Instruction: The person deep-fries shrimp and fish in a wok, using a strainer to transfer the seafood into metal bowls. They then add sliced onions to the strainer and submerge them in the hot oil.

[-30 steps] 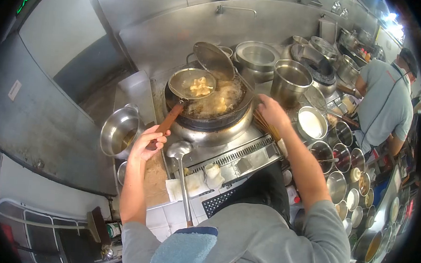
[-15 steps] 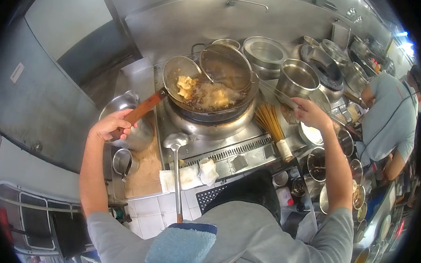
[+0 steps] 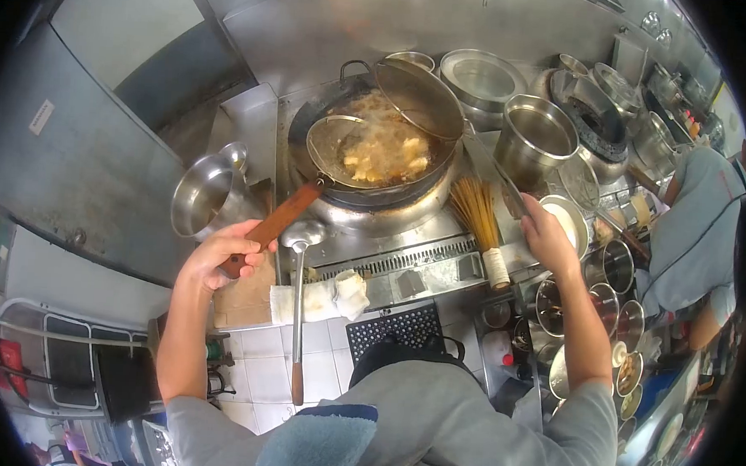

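Observation:
My left hand point(image 3: 235, 251) is closed around the wooden handle of a wire skimmer point(image 3: 283, 218). The skimmer's round mesh end sits low in the wok point(image 3: 304, 126), in bubbling oil, with golden fried pieces point(image 3: 385, 159) in or beside it. My right hand point(image 3: 550, 234) grips the long metal handle of a second, larger strainer point(image 3: 422, 96), which is tilted over the wok's far right side. Steam and foam partly hide the oil. A steel ladle point(image 3: 300, 297) lies in front of the wok, its handle reaching over the counter edge.
A bamboo brush point(image 3: 479, 226) lies right of the burner. Steel pots point(image 3: 538, 136) stand behind it. A folded cloth point(image 3: 323, 300) lies on the front edge, and a steel bowl point(image 3: 202, 194) sits at left. Another person point(image 3: 698, 220) works at far right beside several containers.
The left skimmer has lowered into the oil with the fried pieces, which now lie further right. The right strainer has tilted and risen slightly rightward. The camera view has shifted.

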Tool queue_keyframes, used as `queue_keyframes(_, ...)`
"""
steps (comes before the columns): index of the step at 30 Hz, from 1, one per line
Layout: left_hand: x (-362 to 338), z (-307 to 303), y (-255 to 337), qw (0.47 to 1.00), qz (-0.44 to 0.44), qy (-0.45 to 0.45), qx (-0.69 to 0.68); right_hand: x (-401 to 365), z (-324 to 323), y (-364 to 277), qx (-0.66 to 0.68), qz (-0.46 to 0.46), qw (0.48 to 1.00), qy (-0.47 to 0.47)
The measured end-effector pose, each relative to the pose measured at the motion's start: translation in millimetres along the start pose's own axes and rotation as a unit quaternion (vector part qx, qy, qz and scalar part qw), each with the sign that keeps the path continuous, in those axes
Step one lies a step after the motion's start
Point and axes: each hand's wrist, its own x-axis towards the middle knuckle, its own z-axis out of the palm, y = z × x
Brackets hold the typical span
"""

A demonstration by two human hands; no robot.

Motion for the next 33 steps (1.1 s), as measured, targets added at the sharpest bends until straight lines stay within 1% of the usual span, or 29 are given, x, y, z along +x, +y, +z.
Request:
queue_keyframes(2, -2, 8, -3, 1.000, 0.007, -0.019, 0.013, -6, -13, 0, 0.035, 0.041, 0.998, -0.033)
queue_keyframes(5, 2, 16, -8, 1.000, 0.012, -0.023, 0.014, -5, -5, 8, 0.020, 0.008, 0.999, -0.027)
queue_keyframes(7, 10, 21, -18, 1.000, 0.011, -0.029, -0.004, 1, 19, 14, 0.074, -0.003, 0.997, -0.025)
queue_keyframes(8, 17, 21, -22, 0.999, 0.010, -0.036, -0.016, 5, 27, 11, 0.098, -0.010, 0.995, -0.020)
queue_keyframes(10, 26, 24, -21, 0.998, 0.006, -0.045, -0.035, -10, 38, -8, 0.103, 0.027, 0.994, 0.016)
queue_keyframes(13, 37, 18, -22, 0.996, -0.003, -0.059, -0.068, -23, 67, -11, 0.126, 0.071, 0.988, 0.059)
queue_keyframes(16, 50, 14, -20, 0.995, -0.011, -0.082, -0.048, -16, 64, -53, 0.086, 0.104, 0.987, 0.086)
queue_keyframes(17, 53, 12, -18, 0.995, -0.016, -0.088, -0.044, -13, 82, -38, 0.023, 0.043, 0.989, 0.141)
queue_keyframes(20, 70, -2, -18, 0.988, -0.016, -0.142, -0.053, -16, 98, -57, 0.005, 0.051, 0.987, 0.150)
queue_keyframes(21, 74, -3, -19, 0.990, -0.015, -0.131, -0.055, -19, 100, -66, 0.031, 0.075, 0.988, 0.130)
queue_keyframes(24, 86, -10, -31, 0.987, 0.004, -0.147, -0.060, -29, 102, -87, 0.011, 0.106, 0.983, 0.147)
queue_keyframes(25, 92, -16, -36, 0.984, 0.001, -0.162, -0.078, -27, 97, -92, 0.043, 0.139, 0.980, 0.139)
queue_keyframes(26, 92, -16, -37, 0.983, 0.003, -0.161, -0.085, -22, 95, -95, 0.032, 0.123, 0.980, 0.153)
queue_keyframes(28, 93, -12, -39, 0.982, 0.006, -0.161, -0.101, -10, 86, -98, 0.008, 0.089, 0.979, 0.181)
queue_keyframes(29, 90, -7, -39, 0.983, 0.014, -0.156, -0.091, -1, 88, -88, -0.004, 0.067, 0.979, 0.194)
queue_keyframes(32, 94, -8, -43, 0.982, 0.023, -0.161, -0.096, 21, 89, -71, -0.027, 0.074, 0.982, 0.171)
queue_keyframes(33, 97, -11, -44, 0.982, 0.019, -0.161, -0.093, 25, 90, -67, -0.043, 0.098, 0.983, 0.147)
